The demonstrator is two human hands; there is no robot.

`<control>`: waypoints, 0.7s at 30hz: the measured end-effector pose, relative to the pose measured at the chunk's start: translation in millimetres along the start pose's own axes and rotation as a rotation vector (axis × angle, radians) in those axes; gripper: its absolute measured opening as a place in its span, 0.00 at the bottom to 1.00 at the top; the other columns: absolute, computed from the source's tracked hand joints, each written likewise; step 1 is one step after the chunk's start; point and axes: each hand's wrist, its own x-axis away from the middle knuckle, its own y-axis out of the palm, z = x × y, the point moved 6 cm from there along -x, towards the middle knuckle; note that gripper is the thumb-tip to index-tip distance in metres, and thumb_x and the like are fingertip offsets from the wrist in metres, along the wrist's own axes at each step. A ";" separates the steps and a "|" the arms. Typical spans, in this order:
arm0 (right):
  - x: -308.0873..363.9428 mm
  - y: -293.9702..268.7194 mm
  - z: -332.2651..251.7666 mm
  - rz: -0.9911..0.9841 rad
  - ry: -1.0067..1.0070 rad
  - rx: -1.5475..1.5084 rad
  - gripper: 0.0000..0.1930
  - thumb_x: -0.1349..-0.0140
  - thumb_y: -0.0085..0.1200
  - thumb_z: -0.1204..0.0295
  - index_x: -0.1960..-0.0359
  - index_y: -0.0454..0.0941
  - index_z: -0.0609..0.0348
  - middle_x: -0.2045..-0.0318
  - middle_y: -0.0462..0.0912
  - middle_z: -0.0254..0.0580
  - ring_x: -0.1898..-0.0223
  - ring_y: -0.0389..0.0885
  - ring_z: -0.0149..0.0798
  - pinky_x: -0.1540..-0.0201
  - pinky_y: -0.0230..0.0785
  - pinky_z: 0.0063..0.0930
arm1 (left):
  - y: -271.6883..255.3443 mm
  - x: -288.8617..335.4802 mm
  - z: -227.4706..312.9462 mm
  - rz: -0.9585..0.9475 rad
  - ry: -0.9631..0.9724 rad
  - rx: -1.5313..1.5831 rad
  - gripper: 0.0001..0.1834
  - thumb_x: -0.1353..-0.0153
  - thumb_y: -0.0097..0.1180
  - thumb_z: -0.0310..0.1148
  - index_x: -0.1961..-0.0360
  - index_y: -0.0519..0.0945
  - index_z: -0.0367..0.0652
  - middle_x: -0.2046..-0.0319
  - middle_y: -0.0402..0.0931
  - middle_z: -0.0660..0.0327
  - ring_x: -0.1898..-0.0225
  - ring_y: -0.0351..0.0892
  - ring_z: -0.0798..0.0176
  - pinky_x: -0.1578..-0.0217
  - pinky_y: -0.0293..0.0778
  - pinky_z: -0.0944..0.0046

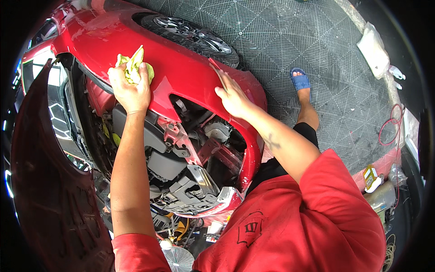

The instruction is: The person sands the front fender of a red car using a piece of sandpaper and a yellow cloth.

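Observation:
My left hand (131, 90) is closed around a crumpled yellow-green cloth (134, 68), just above the glossy red fender (172, 63) of a car. Over the fender's outer side, near the front wheel arch, is my right hand (233, 96). Its fingers lie close together along a thin, flat, reddish piece (218, 72), whose kind I cannot make out; the palm side is hidden. Between my arms is the headlight opening (210, 122), with no lamp in it, showing brackets and bare metal.
The raised dark-red hood (50, 181) stands at the left. A front wheel (190, 38) sits beyond the fender. Grey grid floor tiles (335, 41) spread to the right, with a red hose (389, 131) and a white plastic bag (374, 52) along the edge. Tools and parts clutter the bottom.

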 end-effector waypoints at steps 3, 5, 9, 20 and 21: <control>93.4 17.6 -5.3 -0.069 -0.107 0.004 0.39 0.17 0.48 0.62 0.13 0.45 0.61 0.13 0.46 0.63 0.12 0.44 0.58 0.12 0.40 0.54 | 1.8 8.0 -7.5 0.010 -0.013 0.009 0.27 0.35 0.75 0.44 0.50 0.81 0.30 0.54 0.77 0.45 0.50 0.80 0.39 0.46 0.76 0.45; 95.1 15.7 -12.7 -0.049 -0.110 0.057 0.39 0.18 0.48 0.61 0.13 0.46 0.62 0.13 0.46 0.63 0.12 0.44 0.60 0.12 0.40 0.53 | -1.8 10.2 -7.9 0.008 -0.020 0.006 0.27 0.35 0.75 0.44 0.49 0.81 0.30 0.54 0.77 0.44 0.50 0.80 0.39 0.45 0.76 0.45; -15.1 -6.3 -1.2 -0.037 -0.002 0.028 0.39 0.17 0.47 0.58 0.13 0.47 0.61 0.14 0.49 0.64 0.13 0.47 0.60 0.12 0.41 0.52 | 0.8 0.9 -1.4 -0.002 -0.011 0.004 0.27 0.35 0.75 0.44 0.49 0.81 0.30 0.54 0.77 0.44 0.49 0.80 0.39 0.45 0.76 0.45; -11.4 -12.2 -7.6 -0.106 0.088 0.015 0.39 0.17 0.44 0.56 0.15 0.48 0.68 0.15 0.49 0.67 0.13 0.47 0.62 0.13 0.39 0.58 | 2.2 3.6 -7.6 -0.025 -0.019 -0.016 0.29 0.36 0.76 0.46 0.48 0.82 0.32 0.52 0.79 0.43 0.47 0.80 0.38 0.43 0.76 0.43; 16.6 -16.0 -24.1 -0.156 0.158 0.022 0.39 0.17 0.44 0.57 0.15 0.47 0.68 0.14 0.48 0.67 0.13 0.46 0.63 0.13 0.39 0.58 | 3.4 7.2 -11.3 -0.018 -0.018 -0.020 0.29 0.36 0.76 0.46 0.47 0.82 0.32 0.52 0.79 0.43 0.47 0.80 0.38 0.43 0.76 0.43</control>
